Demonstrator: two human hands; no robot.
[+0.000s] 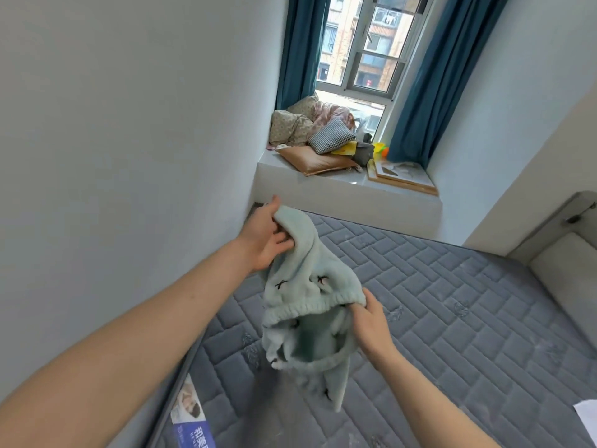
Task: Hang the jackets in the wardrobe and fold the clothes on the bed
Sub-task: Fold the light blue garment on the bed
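Left hand [265, 237] grips the top of a pale green fleece garment [307, 305], fingers curled into the fabric with the thumb up behind it, and lifts that end high so the rest hangs free above the mattress [452, 302]. Held this way, the cloth drops under its own weight and shows its shape, which is likely the point before any fold is laid. It hangs in the air between the two hands and does not appear to touch the bed, though its lowest tail [332, 392] comes close and the angle makes that hard to judge.

Beneath it the grey quilted mattress is bare of bedding, giving a flat surface to fold on. A printed label [190, 415] runs along its near-left edge, and a white sheet corner [586, 415] shows at the far right.

Beyond the bed, the window ledge [349, 185] carries a heap of pillows [310, 130] and a framed board [403, 176], well apart from the work.

Right hand [371, 321] pinches the elastic hem [310, 310] at the garment's right side, pulling the opening outward. That spread suggests the person is finding which way round the piece lies. Small dark embroidered marks [281, 283] dot the fleece.
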